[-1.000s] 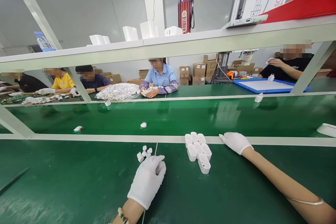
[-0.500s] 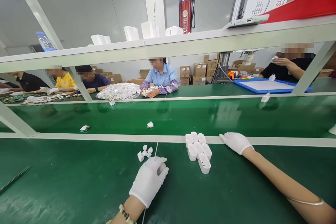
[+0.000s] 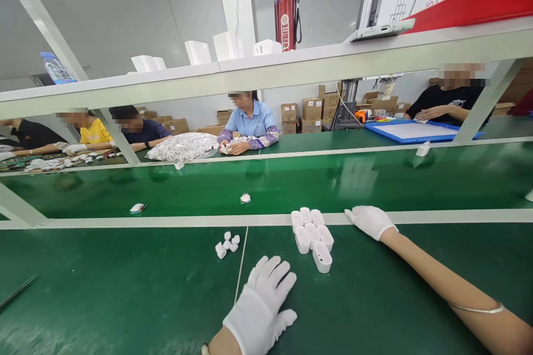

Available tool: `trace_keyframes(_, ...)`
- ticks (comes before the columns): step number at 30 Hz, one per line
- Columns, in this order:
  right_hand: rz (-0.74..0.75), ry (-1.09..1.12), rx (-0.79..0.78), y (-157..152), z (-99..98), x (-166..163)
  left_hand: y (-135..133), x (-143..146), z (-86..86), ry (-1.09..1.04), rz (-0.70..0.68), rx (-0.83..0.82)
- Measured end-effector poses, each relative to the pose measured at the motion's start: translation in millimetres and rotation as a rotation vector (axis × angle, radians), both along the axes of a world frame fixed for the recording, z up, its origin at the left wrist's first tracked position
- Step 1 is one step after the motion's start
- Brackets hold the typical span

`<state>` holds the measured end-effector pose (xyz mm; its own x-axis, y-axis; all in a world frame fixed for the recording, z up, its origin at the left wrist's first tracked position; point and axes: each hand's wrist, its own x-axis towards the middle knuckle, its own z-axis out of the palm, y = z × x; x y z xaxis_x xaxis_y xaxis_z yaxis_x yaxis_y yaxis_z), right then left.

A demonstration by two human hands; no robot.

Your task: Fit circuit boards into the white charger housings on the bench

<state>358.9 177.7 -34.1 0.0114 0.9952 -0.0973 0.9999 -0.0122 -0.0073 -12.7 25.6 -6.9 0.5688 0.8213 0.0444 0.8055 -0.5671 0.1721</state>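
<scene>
My left hand (image 3: 262, 299), in a white glove, lies flat on the green table with its fingers spread and holds nothing. A little ahead of its fingertips stands a cluster of several white plastic cases (image 3: 312, 236). To their left lies a small heap of little white parts (image 3: 227, 244). My right hand (image 3: 370, 221), also gloved, rests palm down on the white rail (image 3: 125, 222) at the conveyor's near edge, just right of the cases, with its fingers loosely extended and empty.
A green conveyor belt (image 3: 333, 183) carries a small white piece (image 3: 245, 198) and a wrapped piece (image 3: 137, 208). Across it several people sit at work; one has a bag of white parts (image 3: 183, 146). A blue tray (image 3: 416, 131) lies far right. A shelf (image 3: 266, 69) spans overhead.
My left hand has moved right and back toward me and has opened from a loose curl to flat, spread fingers. The pieces on the belt have drifted right. My right hand stays put.
</scene>
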Motion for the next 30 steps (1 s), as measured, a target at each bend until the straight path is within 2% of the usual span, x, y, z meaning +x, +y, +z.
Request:
trace_keyframes(4, 0.0, -0.006, -0.004, 1, -0.5, 0, 2, -2, 7.7, 0.024, 0.088, 0.022)
trace_keyframes(5, 0.0, -0.007, -0.005, 1, -0.4, 0, 2, -3, 9.4, 0.024, 0.059, 0.016)
trace_keyframes(8, 0.003, -0.013, -0.007, 0, 0.8, -1, 2, -6, 11.8, 0.013, -0.162, -0.028)
trace_keyframes(9, 0.004, -0.014, -0.007, 0, 1.4, -1, 2, -7, 11.7, 0.008, -0.171, -0.02)
trace_keyframes(12, 0.003, -0.018, -0.004, -2, 3.5, -3, 3, -11, 9.0, 0.003, 0.011, 0.054)
trace_keyframes(13, 0.001, -0.017, -0.004, -2, 4.3, -4, 3, -12, 7.8, 0.011, 0.006, 0.057)
trace_keyframes(16, -0.006, -0.008, 0.0, -4, 7.0, -6, 3, -15, 4.1, 0.028, -0.242, -0.009)
trace_keyframes(17, -0.009, -0.005, 0.002, -5, 8.0, -7, 2, -16, 3.2, 0.022, -0.241, -0.011)
trace_keyframes(20, -0.017, 0.012, 0.009, -8, 11.3, -8, 2, -16, 1.9, -0.017, 0.001, 0.044)
trace_keyframes(21, -0.02, 0.02, 0.011, -9, 12.5, -9, 2, -16, 2.3, -0.026, -0.026, 0.041)
trace_keyframes(23, -0.03, 0.041, 0.019, -10, 15.1, -10, 2, -15, 4.0, -0.037, -0.196, 0.005)
trace_keyframes(24, -0.035, 0.054, 0.025, -11, 16.5, -10, 2, -14, 5.1, -0.052, -0.215, -0.004)
trace_keyframes(27, -0.048, 0.101, 0.053, -13, 21.1, -13, 2, -15, 7.7, -0.094, 0.001, 0.013)
trace_keyframes(28, -0.052, 0.121, 0.067, -14, 22.6, -14, 1, -16, 7.8, -0.093, -0.009, 0.004)
trace_keyframes(30, -0.061, 0.165, 0.098, -15, 25.5, -17, 1, -18, 6.6, -0.096, -0.143, -0.008)
